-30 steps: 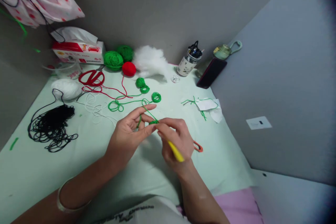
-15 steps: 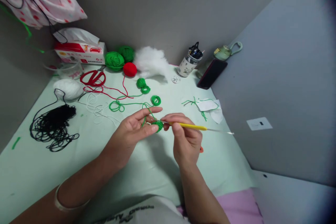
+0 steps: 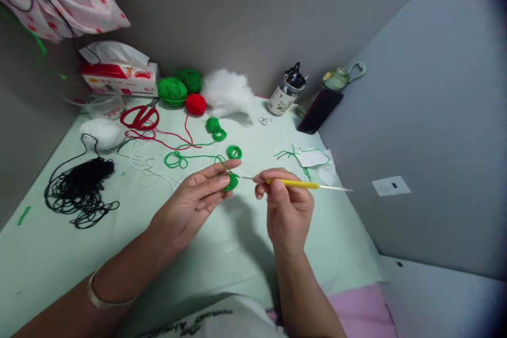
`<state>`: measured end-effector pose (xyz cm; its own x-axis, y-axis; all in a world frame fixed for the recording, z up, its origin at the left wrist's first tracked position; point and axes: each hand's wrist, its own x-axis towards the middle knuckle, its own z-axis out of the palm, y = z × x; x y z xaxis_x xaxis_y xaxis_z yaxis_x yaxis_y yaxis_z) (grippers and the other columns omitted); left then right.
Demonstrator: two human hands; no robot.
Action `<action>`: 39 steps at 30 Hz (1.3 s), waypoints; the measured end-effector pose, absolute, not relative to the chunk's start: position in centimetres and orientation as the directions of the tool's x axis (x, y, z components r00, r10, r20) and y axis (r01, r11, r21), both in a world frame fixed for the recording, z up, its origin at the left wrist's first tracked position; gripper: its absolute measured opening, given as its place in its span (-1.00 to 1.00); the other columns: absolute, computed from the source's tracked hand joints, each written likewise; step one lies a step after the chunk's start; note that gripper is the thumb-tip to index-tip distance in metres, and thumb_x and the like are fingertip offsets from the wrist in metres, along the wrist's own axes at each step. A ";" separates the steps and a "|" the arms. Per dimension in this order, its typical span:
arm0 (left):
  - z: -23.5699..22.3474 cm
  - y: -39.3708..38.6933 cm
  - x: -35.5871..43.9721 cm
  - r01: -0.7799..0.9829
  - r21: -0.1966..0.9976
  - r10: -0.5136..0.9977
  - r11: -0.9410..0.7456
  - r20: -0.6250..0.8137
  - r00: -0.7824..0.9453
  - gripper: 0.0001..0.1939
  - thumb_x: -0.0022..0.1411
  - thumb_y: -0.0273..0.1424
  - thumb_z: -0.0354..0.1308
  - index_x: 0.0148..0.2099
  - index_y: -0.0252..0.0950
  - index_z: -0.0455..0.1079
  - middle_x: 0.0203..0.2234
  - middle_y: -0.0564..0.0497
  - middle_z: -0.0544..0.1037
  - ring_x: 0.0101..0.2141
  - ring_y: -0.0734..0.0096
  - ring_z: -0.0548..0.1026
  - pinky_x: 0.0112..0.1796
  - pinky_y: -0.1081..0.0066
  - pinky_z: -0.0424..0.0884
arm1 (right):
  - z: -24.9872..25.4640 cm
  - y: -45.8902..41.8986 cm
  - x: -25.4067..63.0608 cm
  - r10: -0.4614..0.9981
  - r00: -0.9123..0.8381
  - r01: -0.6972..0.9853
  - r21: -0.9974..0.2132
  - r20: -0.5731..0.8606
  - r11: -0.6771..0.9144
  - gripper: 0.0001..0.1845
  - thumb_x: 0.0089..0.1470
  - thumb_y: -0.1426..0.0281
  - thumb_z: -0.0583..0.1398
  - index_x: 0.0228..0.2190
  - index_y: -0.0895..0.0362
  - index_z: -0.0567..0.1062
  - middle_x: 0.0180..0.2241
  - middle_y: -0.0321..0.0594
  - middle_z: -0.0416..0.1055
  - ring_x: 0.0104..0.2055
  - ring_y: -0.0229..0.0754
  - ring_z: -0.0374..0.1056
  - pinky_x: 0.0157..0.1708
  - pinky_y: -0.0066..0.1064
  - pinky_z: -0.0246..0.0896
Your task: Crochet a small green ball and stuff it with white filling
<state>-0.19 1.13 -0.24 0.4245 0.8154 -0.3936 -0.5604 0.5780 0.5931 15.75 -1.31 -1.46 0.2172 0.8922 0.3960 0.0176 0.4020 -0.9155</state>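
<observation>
Between the thumb and fingers of my left hand point(image 3: 194, 198) is a small round green crochet piece point(image 3: 231, 182). Green yarn point(image 3: 198, 157) runs from that hand over the table toward a small green yarn ball point(image 3: 213, 125). My right hand point(image 3: 288, 211) grips a crochet hook point(image 3: 295, 184) by its yellow handle, a metal shaft showing at each end. The hook's left tip reaches the edge of the green piece; whether a loop sits on it is too small to tell. A ring of green crochet point(image 3: 234, 152) lies just beyond my left fingertips.
Black yarn point(image 3: 85, 187) lies tangled at left, near a white yarn ball point(image 3: 103, 134) and red scissors point(image 3: 140, 117). A tissue box point(image 3: 121, 80), large green yarn balls point(image 3: 172, 91), a red ball point(image 3: 196, 104), white stuffing point(image 3: 228, 94), a pen cup point(image 3: 282, 97) and a phone point(image 3: 320, 111) line the back.
My right hand and the hook have shifted right, away from my left hand. The left fingers have closed further over the green piece, which has moved slightly left and up.
</observation>
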 end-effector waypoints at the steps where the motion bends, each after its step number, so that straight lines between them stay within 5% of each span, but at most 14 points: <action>1: -0.2 1.1 -0.2 -0.547 0.631 0.833 0.550 -0.372 0.409 -0.69 0.18 -0.48 0.37 -0.01 -0.23 0.61 -0.57 0.22 0.41 -0.62 0.73 0.23 -0.13 0.51 0.42 | -1.5 -1.2 15.8 0.916 0.198 -0.057 -0.929 0.348 0.365 -0.79 0.32 0.40 0.17 -0.23 0.03 0.63 -0.33 -0.22 0.52 -0.42 -0.26 0.39 -0.44 -0.37 0.35; 4: -0.2 0.7 0.1 -0.481 0.750 0.877 0.455 -0.285 0.386 -0.68 0.19 -0.44 0.38 0.02 -0.18 0.59 -0.33 0.07 0.61 -0.29 0.49 0.53 -0.08 0.46 0.40 | -1.8 -1.1 15.6 0.937 0.154 -0.056 -0.944 0.312 0.324 -0.85 0.27 0.34 0.23 -0.26 0.05 0.65 -0.32 -0.20 0.54 -0.33 -0.21 0.41 -0.38 -0.36 0.35; 11: -0.6 0.3 0.0 -0.367 0.838 0.897 0.403 -0.283 0.339 -0.69 0.23 -0.32 0.35 0.03 -0.15 0.58 -0.22 0.03 0.61 -0.12 0.33 0.51 0.01 0.34 0.30 | -1.7 -0.8 15.7 0.967 0.192 -0.223 -0.953 0.165 0.207 -0.83 0.23 0.28 0.25 -0.32 0.10 0.61 -0.34 -0.21 0.53 -0.42 -0.28 0.38 -0.39 -0.39 0.35; 19: -0.4 0.5 0.0 -0.392 0.811 0.892 0.433 -0.323 0.317 -0.72 0.18 -0.37 0.37 -0.03 -0.16 0.61 -0.26 0.04 0.59 -0.19 0.37 0.48 -0.09 0.39 0.28 | -1.2 -0.4 16.0 0.986 0.126 -0.288 -0.947 0.109 0.141 -0.78 0.24 0.23 0.22 -0.36 0.11 0.51 -0.41 -0.21 0.53 -0.49 -0.28 0.37 -0.46 -0.39 0.35; 28: -0.3 0.3 -0.2 -0.234 0.925 0.942 0.301 -0.249 0.227 -0.71 0.20 -0.34 0.36 0.00 -0.11 0.60 -0.35 0.11 0.48 -0.46 0.53 0.26 -0.37 0.45 0.21 | -1.0 -1.7 16.1 0.929 0.149 0.028 -0.940 0.340 0.339 -0.80 0.35 0.38 0.13 -0.24 0.09 0.56 -0.29 -0.19 0.55 -0.34 -0.23 0.46 -0.34 -0.33 0.41; 31: -0.2 0.1 0.0 -0.139 0.974 0.978 0.180 -0.163 0.127 -0.73 0.18 -0.39 0.37 -0.04 -0.10 0.63 -0.39 0.12 0.44 -0.48 0.54 0.21 -0.36 0.46 0.22 | -0.9 -1.9 16.0 0.865 0.076 0.234 -0.853 0.495 0.467 -0.78 0.34 0.47 0.10 -0.19 0.07 0.55 -0.27 -0.18 0.56 -0.29 -0.19 0.48 -0.32 -0.29 0.42; 35: -0.1 -0.3 0.4 -0.052 0.995 0.996 0.087 -0.085 0.033 -0.70 0.14 -0.43 0.38 -0.05 -0.10 0.64 -0.38 0.12 0.46 -0.53 0.56 0.18 -0.40 0.46 0.23 | -1.5 -2.2 15.7 0.707 -0.090 0.504 -0.580 0.702 0.640 -0.70 0.28 0.58 0.11 -0.06 0.04 0.50 -0.24 -0.15 0.57 -0.19 -0.12 0.50 -0.25 -0.23 0.46; 39: -0.2 -0.2 0.5 -0.339 0.896 0.957 0.285 -0.246 0.155 -0.59 0.12 -0.38 0.42 0.05 -0.14 0.58 -0.36 0.09 0.51 -0.44 0.53 0.36 -0.34 0.51 0.33 | -2.4 -2.6 15.4 0.624 -0.182 0.725 -0.325 0.760 0.607 -0.57 0.22 0.58 0.20 0.06 -0.03 0.49 -0.11 -0.09 0.56 -0.08 -0.07 0.50 -0.24 -0.23 0.48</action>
<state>0.51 -0.21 -0.16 0.1551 0.9568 -0.2460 -0.3392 0.2854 0.8964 15.43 -2.60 -2.39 -0.1816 0.6245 0.7596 0.7253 0.6067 -0.3254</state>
